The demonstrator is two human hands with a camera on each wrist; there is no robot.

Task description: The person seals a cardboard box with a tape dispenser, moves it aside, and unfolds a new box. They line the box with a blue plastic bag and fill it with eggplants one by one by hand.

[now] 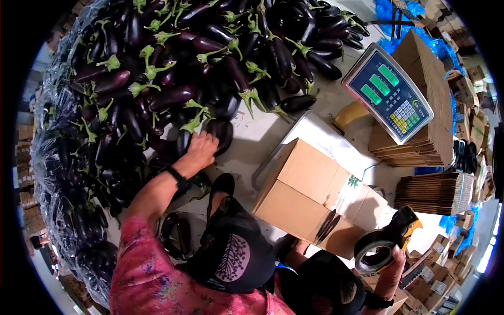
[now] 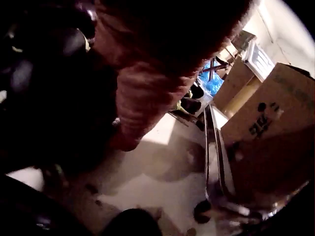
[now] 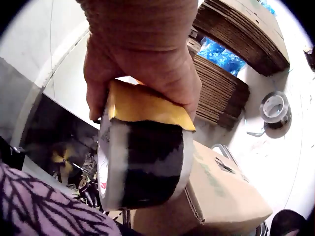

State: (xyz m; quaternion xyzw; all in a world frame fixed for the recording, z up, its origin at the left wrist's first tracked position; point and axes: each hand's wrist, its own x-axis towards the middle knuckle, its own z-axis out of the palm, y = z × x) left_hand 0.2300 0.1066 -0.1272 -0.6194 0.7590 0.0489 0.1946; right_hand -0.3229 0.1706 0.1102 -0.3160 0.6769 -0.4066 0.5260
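Observation:
My left hand (image 1: 202,152) is down at the near edge of the eggplant pile, its fingers curled round a dark eggplant (image 1: 184,142); another eggplant (image 1: 223,135) lies beside it. In the left wrist view the hand (image 2: 142,93) hangs above the pale floor, its fingertips and hold lost in shadow. My right hand (image 1: 392,268) grips a tape dispenser (image 1: 375,253) beside a closed carton (image 1: 302,194). The right wrist view shows the hand (image 3: 147,64) round the dispenser's yellow body (image 3: 147,108), with the wide tape roll (image 3: 152,162) below, overlapping the carton (image 3: 221,191).
The large eggplant pile (image 1: 173,68) fills the upper left. A scale display (image 1: 388,92) stands behind the carton, near flattened cardboard stacks (image 1: 436,194). Another tape roll (image 3: 275,108) lies on the floor. Part of a hand (image 1: 299,249) shows below the carton; whose, I cannot tell.

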